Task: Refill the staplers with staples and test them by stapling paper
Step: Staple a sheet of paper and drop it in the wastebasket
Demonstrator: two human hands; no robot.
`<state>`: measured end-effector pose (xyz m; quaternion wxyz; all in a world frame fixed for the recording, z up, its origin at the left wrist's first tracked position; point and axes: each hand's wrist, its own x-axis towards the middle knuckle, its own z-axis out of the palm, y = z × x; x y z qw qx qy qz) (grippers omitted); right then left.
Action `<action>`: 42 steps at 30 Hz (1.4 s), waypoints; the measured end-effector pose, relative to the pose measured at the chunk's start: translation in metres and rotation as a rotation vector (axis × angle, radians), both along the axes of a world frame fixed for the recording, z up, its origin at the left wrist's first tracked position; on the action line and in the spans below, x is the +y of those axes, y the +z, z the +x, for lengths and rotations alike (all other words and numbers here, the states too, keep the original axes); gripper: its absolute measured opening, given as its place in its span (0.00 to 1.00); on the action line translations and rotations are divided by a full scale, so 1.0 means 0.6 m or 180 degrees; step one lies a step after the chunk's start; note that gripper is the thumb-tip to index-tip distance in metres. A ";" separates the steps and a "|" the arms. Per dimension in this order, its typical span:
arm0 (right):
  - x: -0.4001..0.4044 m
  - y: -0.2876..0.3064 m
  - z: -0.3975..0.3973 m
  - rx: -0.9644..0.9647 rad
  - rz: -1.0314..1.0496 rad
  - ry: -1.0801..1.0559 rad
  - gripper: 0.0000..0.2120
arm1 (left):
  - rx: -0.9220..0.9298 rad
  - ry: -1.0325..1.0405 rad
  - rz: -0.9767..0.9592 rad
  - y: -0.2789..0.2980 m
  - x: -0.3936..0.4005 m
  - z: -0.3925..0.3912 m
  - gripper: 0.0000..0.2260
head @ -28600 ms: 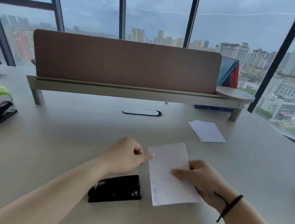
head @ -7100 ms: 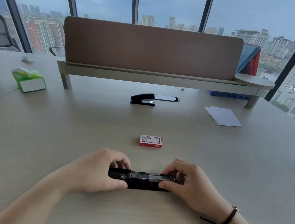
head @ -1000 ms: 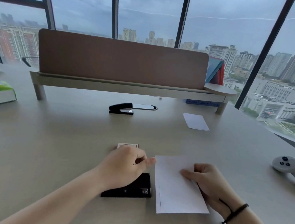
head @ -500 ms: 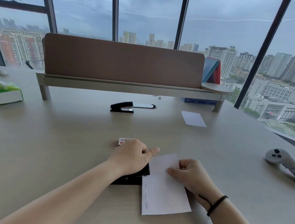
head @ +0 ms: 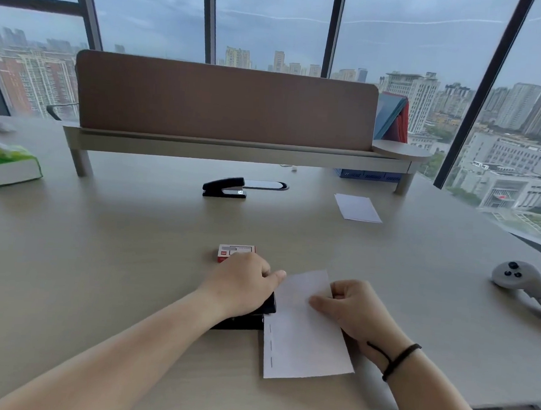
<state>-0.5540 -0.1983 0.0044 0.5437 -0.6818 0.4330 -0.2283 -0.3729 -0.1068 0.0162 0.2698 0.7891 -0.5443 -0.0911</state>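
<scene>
Soft overcast window light — wide-angle distortion

A pale wood-grain worktop (head: 97, 256) carries two glossy black plastic staplers (head: 224, 186) (head: 247, 318), a red-and-white cardboard staple box (head: 235, 250), a white paper sheet (head: 304, 337) with a dashed staple line, and a green-and-white tissue pack (head: 7, 164).

Light wood-grain counter (head: 97, 256), wide, front edge visible at the bottom right. Along its far edge: raised shelf (head: 234, 152) on short legs, brown divider panel (head: 225, 101) standing on it, round disc end (head: 401, 150) at the shelf's right. Behind: floor-to-ceiling windows (head: 271, 17) with dark mullions (head: 331, 28). Outside: overcast grey sky, dense high-rises. Light is flat, diffuse daylight, soft shadows only.
</scene>
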 end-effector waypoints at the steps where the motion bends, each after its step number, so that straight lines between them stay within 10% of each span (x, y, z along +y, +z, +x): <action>1: 0.000 0.000 0.001 0.0005 0.0005 -0.0002 0.03 | -0.0010 0.0007 0.0007 -0.001 -0.001 0.000 0.27; 24: -0.004 0.008 0.000 -0.0030 0.0221 0.0154 0.03 | -0.0259 -0.0194 0.0603 -0.007 -0.012 -0.011 0.19; 42: -0.021 0.001 0.019 0.0240 0.0056 0.0253 0.35 | -0.0648 -0.0277 0.1143 0.001 -0.020 -0.012 0.17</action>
